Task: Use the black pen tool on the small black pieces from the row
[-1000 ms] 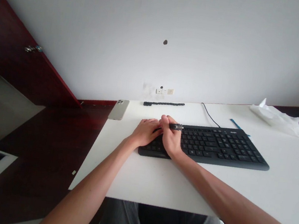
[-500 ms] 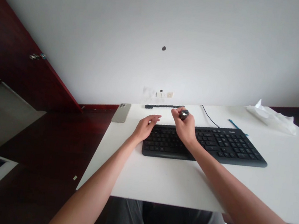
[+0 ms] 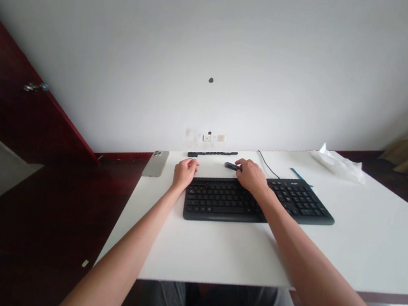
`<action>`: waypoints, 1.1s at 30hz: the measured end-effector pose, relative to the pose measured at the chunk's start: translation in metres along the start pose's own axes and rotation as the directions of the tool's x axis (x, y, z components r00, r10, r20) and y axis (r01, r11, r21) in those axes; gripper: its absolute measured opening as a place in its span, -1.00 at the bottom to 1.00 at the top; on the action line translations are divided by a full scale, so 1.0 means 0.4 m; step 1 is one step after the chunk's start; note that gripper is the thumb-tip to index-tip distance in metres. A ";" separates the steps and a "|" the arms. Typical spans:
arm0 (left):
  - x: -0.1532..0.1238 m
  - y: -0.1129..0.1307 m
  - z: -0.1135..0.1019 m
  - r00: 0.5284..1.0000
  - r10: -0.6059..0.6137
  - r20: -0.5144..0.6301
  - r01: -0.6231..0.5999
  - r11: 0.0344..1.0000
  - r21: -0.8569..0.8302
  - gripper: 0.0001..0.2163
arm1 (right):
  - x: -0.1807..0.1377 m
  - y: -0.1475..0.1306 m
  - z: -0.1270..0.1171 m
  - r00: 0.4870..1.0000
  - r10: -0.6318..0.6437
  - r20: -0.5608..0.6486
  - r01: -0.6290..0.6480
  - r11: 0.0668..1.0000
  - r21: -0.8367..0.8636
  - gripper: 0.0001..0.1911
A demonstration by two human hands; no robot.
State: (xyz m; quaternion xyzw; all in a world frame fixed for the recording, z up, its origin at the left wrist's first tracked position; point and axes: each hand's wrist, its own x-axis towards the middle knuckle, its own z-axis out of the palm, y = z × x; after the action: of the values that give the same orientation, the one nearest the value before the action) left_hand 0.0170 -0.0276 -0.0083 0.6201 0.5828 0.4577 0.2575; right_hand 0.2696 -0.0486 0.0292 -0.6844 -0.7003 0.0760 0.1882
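My right hand [image 3: 250,176] rests at the top edge of a black computer keyboard [image 3: 226,208], its fingers closed around a short black cylinder [image 3: 232,166] that sticks out to the left. My left hand [image 3: 184,173] hovers at the keyboard's upper left edge with curled fingers and nothing in them. A row of small black pieces [image 3: 212,154] lies on the white table [image 3: 374,245] just beyond my hands. Left of them lies a silver smartphone [image 3: 155,163], face down.
A black cable [image 3: 267,163] runs toward the wall behind the keyboard. A thin blue strip [image 3: 300,174] and a white plastic bag [image 3: 338,164] lie at the back right. A dark red door [image 3: 15,84] stands left, beside the table's edge.
My right hand has lifted the cylinder off the keys and brought it to the keyboard's top edge. My left hand has moved forward off the keys. The whole view has tilted upward.
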 end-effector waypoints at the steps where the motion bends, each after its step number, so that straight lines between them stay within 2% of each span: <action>1: 0.005 0.004 0.003 1.000 -0.004 -0.002 0.004 0.999 0.054 -0.71 | 0.002 0.005 -0.003 1.000 0.005 0.017 -0.005 1.000 -0.008 -0.57; 3: 0.009 0.009 0.005 1.000 0.007 0.010 -0.008 0.994 0.106 -0.68 | 0.004 0.011 -0.006 1.000 0.015 0.026 -0.015 1.000 -0.026 -0.58; 6: 0.008 0.011 0.000 0.998 0.038 0.051 -0.041 0.998 0.055 -0.65 | -0.002 -0.001 -0.005 0.997 -0.021 -0.069 0.021 1.000 -0.009 -0.62; 9: 0.004 0.012 -0.005 0.995 0.051 0.087 -0.055 0.998 0.034 -0.65 | -0.022 -0.041 -0.001 0.969 -0.178 -0.172 0.199 0.974 0.111 -0.73; 11: 0.003 0.014 -0.006 0.993 0.061 0.104 -0.066 0.997 0.046 -0.65 | -0.040 -0.075 0.002 0.937 -0.287 -0.197 0.324 0.927 0.190 -0.80; 14: 0.002 0.017 -0.006 0.992 0.061 0.113 -0.066 0.997 0.040 -0.65 | -0.070 -0.119 0.006 0.901 -0.425 -0.086 0.430 0.850 0.303 -0.85; 16: 0.003 0.018 -0.006 0.992 0.056 0.113 -0.060 0.998 0.031 -0.66 | -0.086 -0.138 0.010 0.868 -0.496 0.014 0.462 0.817 0.345 -0.87; 18: 0.003 0.018 -0.006 0.992 0.059 0.114 -0.063 0.998 0.028 -0.66 | -0.098 -0.150 0.014 0.842 -0.537 0.062 0.481 0.797 0.366 -0.89; 21: 0.002 0.017 -0.007 0.992 0.065 0.108 -0.067 0.998 0.016 -0.66 | -0.108 -0.159 0.022 0.839 -0.542 0.049 0.472 0.770 0.430 -0.87; 26: 0.001 0.017 -0.010 0.995 0.055 0.080 -0.052 0.997 -0.050 -0.68 | -0.088 -0.151 0.035 0.899 -0.438 -0.028 0.389 0.764 0.515 -0.84; 30: 0.001 0.017 -0.005 0.997 0.056 0.046 -0.052 0.995 -0.091 -0.70 | -0.025 -0.140 0.032 0.925 -0.376 0.050 0.321 0.845 0.428 -0.80; 33: 0.007 0.010 -0.003 0.999 0.047 0.007 -0.046 0.993 -0.111 -0.71 | 0.051 -0.158 0.030 0.880 -0.448 0.158 0.378 0.863 0.335 -0.76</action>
State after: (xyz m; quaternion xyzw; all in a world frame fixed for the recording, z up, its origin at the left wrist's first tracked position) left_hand 0.0175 -0.0259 -0.0037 0.6206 0.5406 0.4923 0.2834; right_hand 0.2066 -0.0299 0.0444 -0.4679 -0.8289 0.2160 0.2175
